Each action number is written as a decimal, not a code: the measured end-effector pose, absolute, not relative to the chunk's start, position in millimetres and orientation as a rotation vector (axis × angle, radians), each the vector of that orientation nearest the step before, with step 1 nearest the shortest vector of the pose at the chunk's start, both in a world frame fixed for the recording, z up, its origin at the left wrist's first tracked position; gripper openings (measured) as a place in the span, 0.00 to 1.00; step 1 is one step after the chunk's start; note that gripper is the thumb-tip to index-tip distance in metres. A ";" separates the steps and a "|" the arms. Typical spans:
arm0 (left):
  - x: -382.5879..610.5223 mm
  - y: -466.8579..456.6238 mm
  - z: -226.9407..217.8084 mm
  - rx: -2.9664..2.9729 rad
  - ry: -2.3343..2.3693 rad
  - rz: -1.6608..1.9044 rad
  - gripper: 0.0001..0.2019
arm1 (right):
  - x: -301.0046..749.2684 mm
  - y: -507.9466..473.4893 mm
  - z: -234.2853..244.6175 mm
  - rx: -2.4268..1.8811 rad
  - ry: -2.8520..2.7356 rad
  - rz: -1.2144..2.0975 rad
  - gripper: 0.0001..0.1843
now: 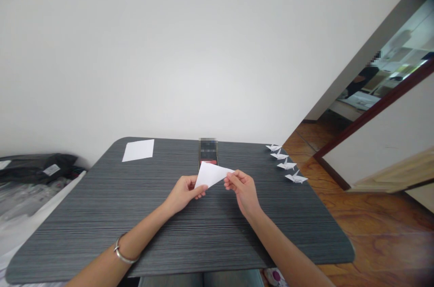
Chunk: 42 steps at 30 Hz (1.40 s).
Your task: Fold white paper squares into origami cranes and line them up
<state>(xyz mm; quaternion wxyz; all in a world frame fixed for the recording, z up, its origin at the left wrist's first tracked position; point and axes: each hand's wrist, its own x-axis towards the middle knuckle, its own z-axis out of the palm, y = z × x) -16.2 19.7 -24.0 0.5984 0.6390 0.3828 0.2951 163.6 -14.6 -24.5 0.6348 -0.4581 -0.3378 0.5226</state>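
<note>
A white sheet folded into a triangle (210,174) is held above the middle of the dark grey table (101,214). My left hand (185,193) pinches its lower left corner, and a silver bangle sits on that wrist. My right hand (241,186) pinches the triangle's right tip. Both hands are closed on the paper.
A flat white sheet (138,150) lies at the table's far left. A phone (208,153) stands at the far middle edge. Several white paper cranes (286,165) line the right edge. A doorway at the right shows a person (364,78) far off. Dark bags (34,166) lie at the left.
</note>
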 end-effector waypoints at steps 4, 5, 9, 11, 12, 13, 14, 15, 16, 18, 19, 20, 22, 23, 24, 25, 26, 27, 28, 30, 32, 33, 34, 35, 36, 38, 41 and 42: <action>-15.5 19.2 -22.5 1.493 0.894 0.687 0.13 | 161.0 -14.9 -27.8 -1.038 -0.789 1.211 0.11; -15.2 19.2 -22.2 1.496 0.896 0.691 0.13 | 160.3 -15.0 -28.5 -1.037 -0.794 1.217 0.11; -13.6 19.1 -21.6 1.502 0.896 0.706 0.13 | 156.9 -15.9 -29.9 -1.039 -0.797 1.246 0.11; -12.8 19.2 -21.6 1.499 0.897 0.707 0.13 | 155.0 -16.3 -30.3 -1.042 -0.802 1.260 0.11; -12.5 19.2 -21.4 1.496 0.896 0.707 0.13 | 154.0 -16.6 -30.6 -1.044 -0.805 1.265 0.11; -12.2 19.3 -21.3 1.494 0.893 0.709 0.13 | 153.1 -16.8 -30.9 -1.045 -0.809 1.270 0.11; -12.0 19.3 -21.1 1.493 0.890 0.709 0.13 | 152.2 -17.1 -31.3 -1.047 -0.811 1.274 0.11; -11.7 19.3 -20.9 1.493 0.888 0.710 0.13 | 151.3 -17.4 -31.6 -1.049 -0.812 1.276 0.12; -11.4 19.3 -20.7 1.494 0.887 0.710 0.13 | 150.4 -17.6 -31.8 -1.052 -0.814 1.278 0.12; -10.8 19.4 -20.4 1.496 0.887 0.709 0.13 | 148.8 -18.2 -31.8 -1.060 -0.818 1.286 0.12; -10.5 19.4 -20.4 1.496 0.885 0.708 0.13 | 148.0 -18.5 -31.7 -1.065 -0.821 1.290 0.12; -10.2 19.5 -20.5 1.496 0.882 0.706 0.13 | 147.4 -18.7 -31.6 -1.070 -0.824 1.294 0.12; -9.8 19.8 -20.7 1.497 0.873 0.700 0.13 | 146.3 -19.2 -31.2 -1.078 -0.831 1.296 0.13; -9.6 20.0 -20.9 1.497 0.870 0.698 0.13 | 146.0 -19.4 -31.0 -1.080 -0.837 1.295 0.13; -9.5 20.2 -21.1 1.497 0.867 0.697 0.13 | 145.7 -19.6 -31.0 -1.079 -0.843 1.295 0.12; -9.4 20.4 -21.4 1.497 0.864 0.697 0.13 | 145.4 -19.9 -31.0 -1.078 -0.851 1.296 0.12; -9.3 20.5 -21.8 1.496 0.861 0.699 0.13 | 145.2 -20.1 -31.2 -1.075 -0.857 1.297 0.12; -9.2 20.6 -22.2 1.493 0.858 0.701 0.13 | 145.0 -20.4 -31.5 -1.072 -0.864 1.299 0.12; -9.1 20.7 -22.7 1.491 0.856 0.702 0.12 | 144.7 -20.6 -31.9 -1.067 -0.870 1.302 0.12; -9.0 20.8 -23.6 1.488 0.852 0.701 0.12 | 144.2 -21.0 -32.9 -1.061 -0.878 1.306 0.12; -8.8 20.7 -24.1 1.489 0.845 0.697 0.12 | 143.6 -21.2 -33.8 -1.055 -0.880 1.310 0.12; -8.7 20.7 -24.1 1.492 0.840 0.695 0.12 | 143.3 -21.2 -34.1 -1.054 -0.881 1.311 0.11; -8.5 20.6 -23.9 1.495 0.834 0.695 0.12 | 143.1 -21.2 -34.3 -1.056 -0.882 1.314 0.11; -8.3 20.5 -23.5 1.498 0.829 0.694 0.11 | 142.9 -21.2 -34.3 -1.060 -0.882 1.315 0.11; -8.0 20.5 -23.1 1.500 0.827 0.691 0.11 | 142.7 -21.1 -34.1 -1.066 -0.884 1.315 0.11; -7.2 20.6 -22.2 1.502 0.829 0.687 0.11 | 142.4 -21.0 -33.7 -1.077 -0.891 1.312 0.12; -6.4 20.5 -22.0 1.514 0.835 0.681 0.12 | 141.6 -21.1 -33.3 -1.084 -0.921 1.312 0.12; -6.4 20.3 -22.4 1.520 0.835 0.681 0.12 | 141.2 -21.1 -33.5 -1.083 -0.937 1.317 0.12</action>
